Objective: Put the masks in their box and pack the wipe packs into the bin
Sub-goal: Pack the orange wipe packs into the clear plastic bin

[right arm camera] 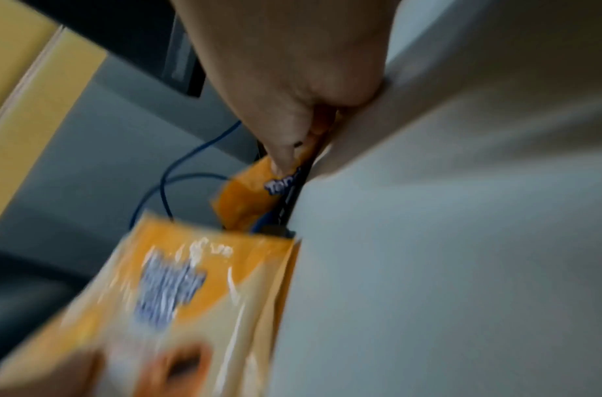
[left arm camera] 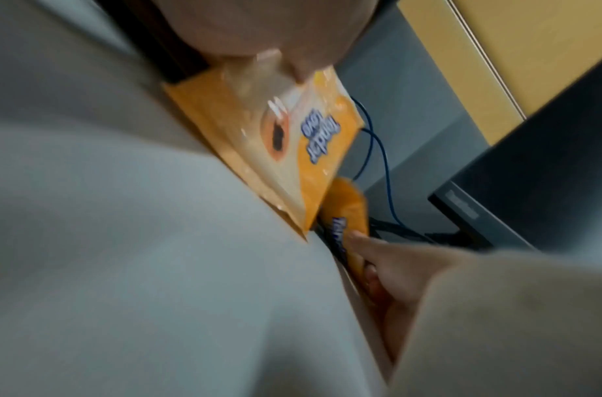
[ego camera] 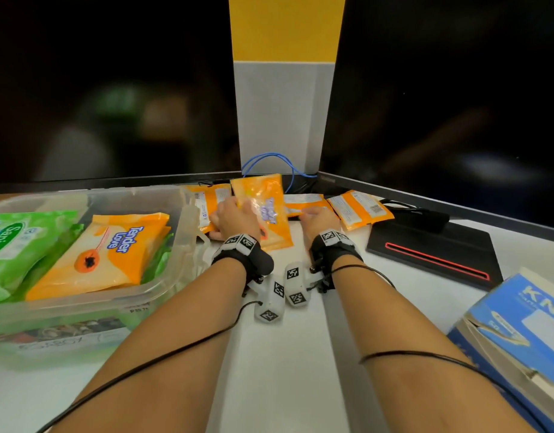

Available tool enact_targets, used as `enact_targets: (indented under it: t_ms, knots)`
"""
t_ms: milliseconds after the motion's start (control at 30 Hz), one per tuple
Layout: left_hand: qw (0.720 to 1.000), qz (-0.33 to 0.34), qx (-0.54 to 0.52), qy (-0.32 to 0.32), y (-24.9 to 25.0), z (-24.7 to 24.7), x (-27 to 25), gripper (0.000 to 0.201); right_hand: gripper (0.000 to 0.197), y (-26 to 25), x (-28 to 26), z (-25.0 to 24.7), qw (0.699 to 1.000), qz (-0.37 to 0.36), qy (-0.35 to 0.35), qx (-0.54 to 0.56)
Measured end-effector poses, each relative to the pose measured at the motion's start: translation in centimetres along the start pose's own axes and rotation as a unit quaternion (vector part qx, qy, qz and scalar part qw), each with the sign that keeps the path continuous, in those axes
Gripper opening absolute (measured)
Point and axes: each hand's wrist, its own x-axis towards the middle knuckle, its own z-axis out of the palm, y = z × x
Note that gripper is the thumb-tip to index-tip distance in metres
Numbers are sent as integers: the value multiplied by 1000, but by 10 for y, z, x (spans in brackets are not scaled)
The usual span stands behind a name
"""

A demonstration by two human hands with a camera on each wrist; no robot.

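Note:
My left hand (ego camera: 236,210) grips an orange Tender Love wipe pack (ego camera: 263,207) and tilts its far end up off the white table; in the left wrist view my thumb (left arm camera: 292,59) presses on that pack (left arm camera: 292,139). Just to its right, my right hand (ego camera: 314,215) pinches a second orange pack (ego camera: 303,202) near the monitor's foot; the right wrist view shows the fingers (right arm camera: 285,150) curled on this pack (right arm camera: 248,198). Two more orange packs lie flat, one left (ego camera: 208,203) and one right (ego camera: 360,209). The clear bin (ego camera: 163,295) holds a green pack (ego camera: 22,245) and an orange pack (ego camera: 113,251). The blue mask box (ego camera: 519,323) sits at the right.
Two dark monitors stand close behind the packs. A black stand base (ego camera: 435,254) with a red line lies right of my right hand. A blue cable (ego camera: 269,157) loops between the screens. Bare white table (ego camera: 285,354) stretches between my forearms.

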Motion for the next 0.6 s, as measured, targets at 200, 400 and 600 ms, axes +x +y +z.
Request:
enact_targets:
  t_ms: [200,400,600]
  knots:
    - [970,-78,-218,74,-12,-5,-5,33,31,14,-9,1,946,-17,132,295]
    - [961,17,-270,51,-22,6,-13,41,26,21,-15,-5,828,35,48,558]
    - [973,92,-202,-55,-32,16,-12,29,16,27,-17,-9,687,32,-19,725]
